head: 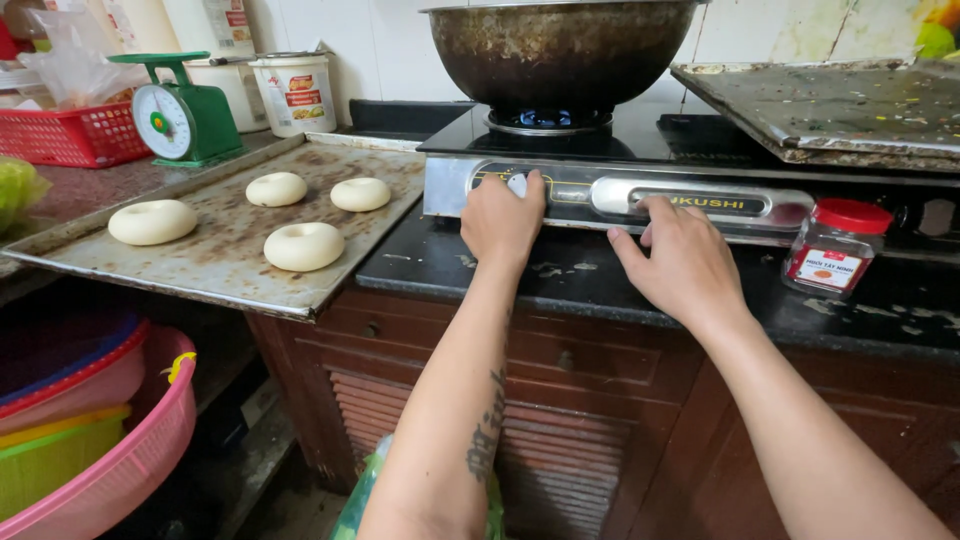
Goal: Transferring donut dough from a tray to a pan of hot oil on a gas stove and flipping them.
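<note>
Two hands at the front of a gas stove (690, 205) on the dark worktop (600, 290). Left hand (503, 222) curled around the white control knob (517, 184), fingers closed on it, wrist straight, a grip fit for turning. Right hand (683, 262) lies loosely open against the stove's front panel, fingertips touching the metal beside the long handle-like bar, holding nothing; it looks set there to steady the body of the stove. Blue flame (548, 119) shows under a big blackened wok (558, 45) on the left burner, directly above the knob. Left of the stove, a worn baking tray (225, 270) overhangs the worktop edge, bearing four raw dough rings (304, 246), spaced apart, near the heat. Green kitchen scale (183, 115) and white tub (297, 93) behind it. Red-lidded spice jar (836, 246) just right of the right hand. Pink basin (130, 455) low at left
</note>
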